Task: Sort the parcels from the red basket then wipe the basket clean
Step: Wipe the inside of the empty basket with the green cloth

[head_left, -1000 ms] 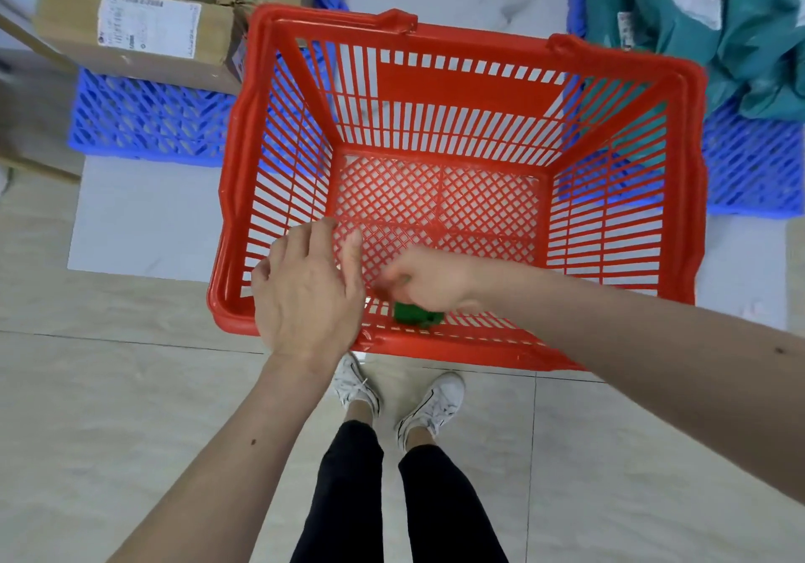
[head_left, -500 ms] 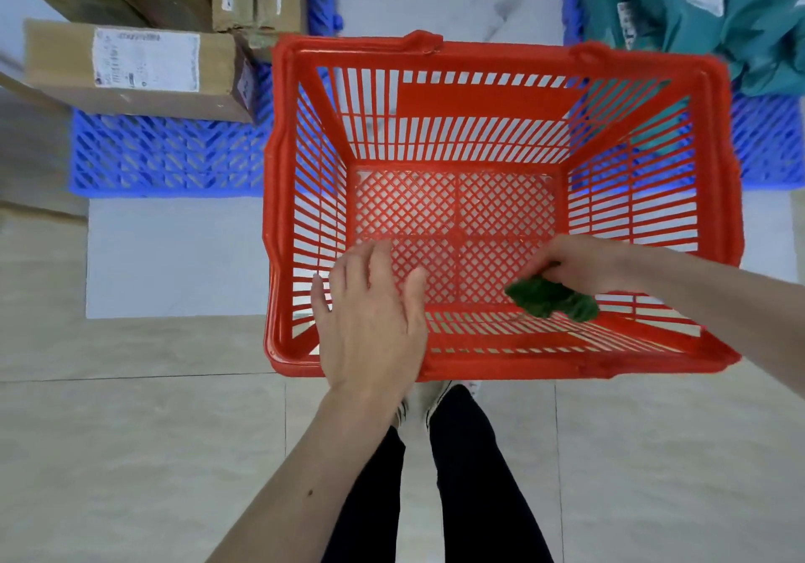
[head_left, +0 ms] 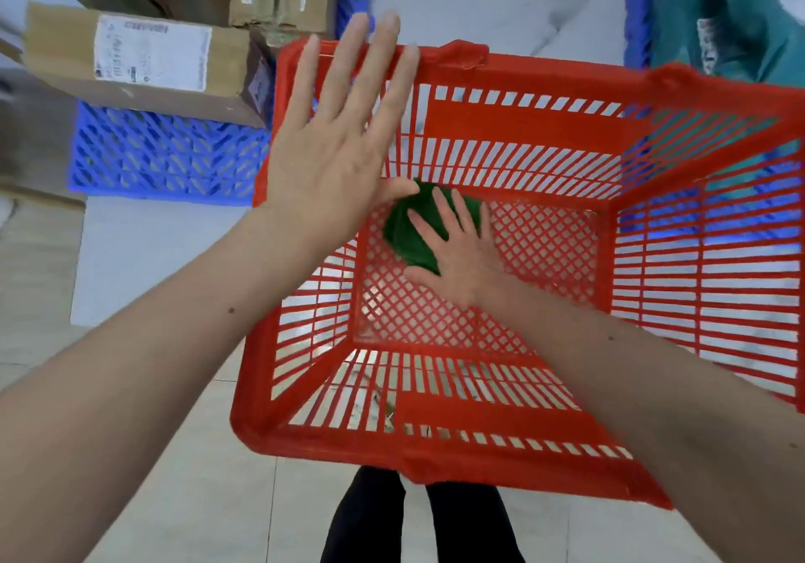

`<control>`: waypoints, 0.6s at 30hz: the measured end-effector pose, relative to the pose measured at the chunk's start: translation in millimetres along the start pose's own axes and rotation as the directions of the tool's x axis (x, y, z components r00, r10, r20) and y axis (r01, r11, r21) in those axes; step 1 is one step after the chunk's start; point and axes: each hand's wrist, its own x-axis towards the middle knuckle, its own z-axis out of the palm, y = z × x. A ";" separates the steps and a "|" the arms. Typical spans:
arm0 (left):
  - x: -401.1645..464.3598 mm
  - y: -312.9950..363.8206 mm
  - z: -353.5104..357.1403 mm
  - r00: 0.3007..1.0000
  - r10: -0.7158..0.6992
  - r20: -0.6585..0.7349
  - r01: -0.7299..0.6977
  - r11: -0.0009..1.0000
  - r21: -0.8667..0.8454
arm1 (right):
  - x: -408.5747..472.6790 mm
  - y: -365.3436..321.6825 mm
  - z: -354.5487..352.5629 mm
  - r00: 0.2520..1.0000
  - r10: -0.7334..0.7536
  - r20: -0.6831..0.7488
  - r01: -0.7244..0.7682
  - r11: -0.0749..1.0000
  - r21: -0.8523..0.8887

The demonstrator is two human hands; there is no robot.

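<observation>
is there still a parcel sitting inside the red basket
No, the red basket holds only a green cloth, pressed to its floor by the right hand.

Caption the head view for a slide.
Right hand presses green cloth onto red basket floor; left hand open above.

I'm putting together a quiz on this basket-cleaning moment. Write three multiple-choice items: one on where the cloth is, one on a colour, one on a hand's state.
1. Where is the green cloth?
A. on the basket's floor
B. draped over the rim
C. on the tiles

2. What colour are the crates under the cardboard boxes?
A. yellow
B. blue
C. black

3. How is the left hand?
A. gripping the rim
B. holding a box
C. flat, fingers straight

Answers: 1 A, the right hand presses it onto the red basket mesh bottom. 2 B, blue lattice shows beneath them. 3 C, spread fingers hold nothing.
</observation>
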 end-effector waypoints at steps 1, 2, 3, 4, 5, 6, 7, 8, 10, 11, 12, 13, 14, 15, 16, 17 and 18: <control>5.9 -0.6 3.5 1.000 0.016 -0.001 -0.016 1.000 0.004 | 3.8 -1.8 8.2 0.999 -0.009 -0.034 0.008 1.000 -0.013; 10.1 0.1 6.7 1.000 0.031 0.001 -0.031 1.000 0.004 | 6.1 -4.0 14.7 0.997 -0.017 -0.071 0.016 1.000 -0.007; 12.8 1.4 9.5 0.999 0.041 -0.003 -0.041 0.999 -0.003 | 7.3 -6.5 17.7 0.993 -0.023 -0.115 0.026 0.999 0.027; 14.8 2.8 11.4 0.999 0.045 -0.012 -0.045 0.999 -0.012 | 8.5 -8.7 20.6 0.987 -0.037 -0.156 0.049 0.996 0.080; 16.2 3.8 12.3 0.999 0.044 -0.025 -0.044 0.999 -0.023 | 9.0 -10.5 23.2 0.982 -0.081 -0.173 0.103 0.988 0.119; 17.1 5.0 13.1 0.998 0.042 -0.036 -0.043 0.999 -0.031 | 7.2 -11.4 27.0 0.970 -0.171 -0.172 0.192 0.975 0.114; 17.5 5.7 13.8 0.998 0.039 -0.043 -0.041 0.999 -0.035 | 3.5 -11.8 32.2 0.943 -0.291 -0.161 0.305 0.950 0.067; 17.4 6.3 15.1 0.998 0.037 -0.050 -0.039 0.999 -0.037 | -1.1 -10.7 37.8 0.892 -0.430 -0.136 0.436 0.900 0.016; 17.1 7.3 17.1 0.997 0.039 -0.065 -0.041 0.999 -0.033 | -10.5 -2.3 46.6 0.712 -0.702 -0.017 0.702 0.712 -0.015; 16.6 8.0 17.7 0.997 0.041 -0.067 -0.043 0.999 -0.030 | -13.5 3.6 49.1 0.582 -0.811 0.051 0.813 0.582 -0.013; 16.3 8.7 18.0 0.997 0.043 -0.070 -0.045 0.999 -0.030 | -12.5 10.3 50.1 0.457 -0.885 0.087 0.889 0.457 -0.021; 15.9 9.7 18.3 0.997 0.039 -0.074 -0.042 0.998 -0.037 | -6.2 18.1 48.5 0.370 -0.922 0.116 0.929 0.365 -0.064; 15.6 10.7 18.7 0.996 0.030 -0.078 -0.034 0.999 -0.042 | 3.0 24.3 43.7 0.351 -0.929 0.121 0.932 0.334 -0.140; 15.7 11.6 19.2 0.997 0.023 -0.080 -0.026 0.999 -0.044 | 13.4 31.1 36.8 0.400 -0.911 0.096 0.903 0.373 -0.214; 16.0 12.5 19.8 0.997 0.018 -0.079 -0.022 0.999 -0.045 | 25.0 35.9 30.6 0.497 -0.868 0.006 0.840 0.478 -0.257; 16.1 13.3 20.7 0.996 0.016 -0.084 -0.019 0.999 -0.044 | 33.6 34.9 22.2 0.633 -0.764 -0.124 0.720 0.640 -0.269; 16.3 14.2 22.0 0.995 0.012 -0.096 -0.016 0.999 -0.040 | 38.8 27.6 15.1 0.760 -0.605 -0.239 0.566 0.796 -0.215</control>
